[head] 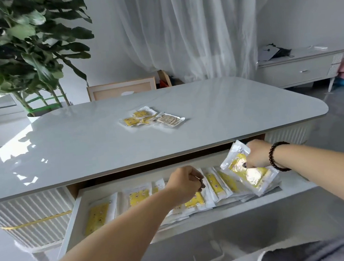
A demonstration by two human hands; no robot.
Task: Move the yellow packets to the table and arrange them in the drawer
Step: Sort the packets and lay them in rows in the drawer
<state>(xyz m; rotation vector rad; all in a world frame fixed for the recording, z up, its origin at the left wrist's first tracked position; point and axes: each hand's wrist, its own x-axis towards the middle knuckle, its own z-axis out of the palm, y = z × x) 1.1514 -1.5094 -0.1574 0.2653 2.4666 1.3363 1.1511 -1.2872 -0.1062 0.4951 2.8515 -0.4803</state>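
Note:
The white drawer (pixel 71 226) under the grey table (pixel 85 141) stands pulled out, with several yellow packets (pixel 138 198) in clear wrappers lined up inside. My right hand (pixel 257 154), with a dark bead bracelet on its wrist, grips a yellow packet (pixel 249 172) tilted over the right end of the row. My left hand (pixel 184 184) is down in the middle of the drawer, fingers curled on the top edge of a standing packet (pixel 195 200). A small pile of packets (pixel 151 119) lies on the tabletop.
A large leafy plant (pixel 22 49) stands beyond the table's far left corner. A wooden-framed chair back (pixel 120 90) rises behind the table. A low white cabinet (pixel 300 69) sits at the back right, under sheer curtains (pixel 190 30).

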